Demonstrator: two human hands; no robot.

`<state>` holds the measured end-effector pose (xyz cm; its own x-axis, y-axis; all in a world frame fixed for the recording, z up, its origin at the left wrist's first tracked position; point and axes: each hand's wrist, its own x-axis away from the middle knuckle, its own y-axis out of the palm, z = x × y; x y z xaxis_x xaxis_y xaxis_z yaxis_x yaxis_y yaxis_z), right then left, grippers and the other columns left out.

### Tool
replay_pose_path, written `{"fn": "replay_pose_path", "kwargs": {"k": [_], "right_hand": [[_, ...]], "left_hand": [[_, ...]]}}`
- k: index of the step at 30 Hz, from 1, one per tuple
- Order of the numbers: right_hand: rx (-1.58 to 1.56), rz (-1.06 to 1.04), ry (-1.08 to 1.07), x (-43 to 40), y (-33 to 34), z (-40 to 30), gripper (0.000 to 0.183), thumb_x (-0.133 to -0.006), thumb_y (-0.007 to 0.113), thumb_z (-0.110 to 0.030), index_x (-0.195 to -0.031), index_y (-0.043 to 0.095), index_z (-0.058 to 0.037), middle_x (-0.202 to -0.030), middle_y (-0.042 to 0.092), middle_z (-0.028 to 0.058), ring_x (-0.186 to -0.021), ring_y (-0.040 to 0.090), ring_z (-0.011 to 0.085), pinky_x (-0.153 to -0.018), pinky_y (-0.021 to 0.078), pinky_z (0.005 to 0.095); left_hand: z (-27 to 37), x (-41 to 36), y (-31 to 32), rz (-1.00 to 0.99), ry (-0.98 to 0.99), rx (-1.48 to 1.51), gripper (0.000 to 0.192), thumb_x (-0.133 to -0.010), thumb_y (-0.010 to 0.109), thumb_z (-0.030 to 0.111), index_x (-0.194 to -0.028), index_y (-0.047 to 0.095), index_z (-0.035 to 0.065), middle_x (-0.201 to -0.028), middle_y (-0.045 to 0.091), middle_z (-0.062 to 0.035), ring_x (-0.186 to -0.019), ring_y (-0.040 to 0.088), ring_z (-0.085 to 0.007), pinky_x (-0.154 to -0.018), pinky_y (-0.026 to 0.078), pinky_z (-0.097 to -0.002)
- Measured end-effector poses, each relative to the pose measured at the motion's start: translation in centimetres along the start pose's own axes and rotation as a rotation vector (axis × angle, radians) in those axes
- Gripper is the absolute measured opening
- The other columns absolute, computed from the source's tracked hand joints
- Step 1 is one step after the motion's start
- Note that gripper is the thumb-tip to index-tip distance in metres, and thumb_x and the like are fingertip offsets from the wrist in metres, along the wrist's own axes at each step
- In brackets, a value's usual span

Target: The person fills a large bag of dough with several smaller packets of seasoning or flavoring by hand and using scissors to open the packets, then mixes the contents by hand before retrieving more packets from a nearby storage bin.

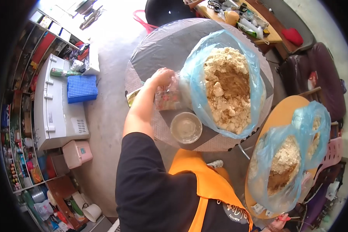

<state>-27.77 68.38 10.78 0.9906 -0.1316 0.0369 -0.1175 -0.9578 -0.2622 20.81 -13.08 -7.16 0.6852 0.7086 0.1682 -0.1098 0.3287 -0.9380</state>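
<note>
My left hand [164, 76] is closed around the top of a clear plastic bag [169, 98] with red print, on the round table. Right of that bag, a large open blue plastic bag [195, 95] holds crumbly pale material [227, 59] with a brown, hollowed middle. A clear round bowl [186, 128] sits near the table's front edge. My right hand [277, 224] is low at the right edge of view, gripping red-handled scissors [285, 218]. Its wrist is mostly hidden. The tips of the scissors are hard to make out.
The round table [158, 43] has a patterned, plastic-covered top. An oval wooden surface [288, 105] at right bears two more blue bags [278, 171] of pale material. A white freezer [63, 116] carries a blue crate [82, 88] at left. Shelves [20, 121] line the far left.
</note>
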Motion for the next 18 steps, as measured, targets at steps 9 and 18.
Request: {"fn": "replay_pose_path", "kwargs": {"k": [9, 18], "right_hand": [[-0.082, -0.040, 0.118, 3.2, 1.2, 1.9, 0.030, -0.092, 0.067, -0.023, -0.115, 0.054, -0.0105, -0.081, 0.050, -0.0022, -0.073, 0.045, 0.0087, -0.070, 0.0360, 0.0237], [-0.064, -0.253, -0.008, 2.9, 9.1, 0.9, 0.023, -0.095, 0.063, -0.030, -0.088, 0.053, -0.0103, -0.075, 0.051, -0.0007, -0.064, 0.043, 0.0093, -0.060, 0.0340, 0.0234]], "left_hand": [[2.5, 7.5, -5.5, 0.148, 0.037, 0.146, 0.015, -0.084, 0.060, 0.019, -0.085, 0.068, 0.0059, -0.089, 0.068, -0.0137, -0.092, 0.062, -0.0347, -0.082, 0.049, -0.0423], [-3.4, 13.8, -2.4, 0.198, -0.265, 0.626, 0.026, -0.087, 0.058, 0.001, -0.107, 0.073, 0.0077, -0.090, 0.072, -0.0125, -0.071, 0.066, -0.0221, -0.067, 0.053, -0.0322]]}}
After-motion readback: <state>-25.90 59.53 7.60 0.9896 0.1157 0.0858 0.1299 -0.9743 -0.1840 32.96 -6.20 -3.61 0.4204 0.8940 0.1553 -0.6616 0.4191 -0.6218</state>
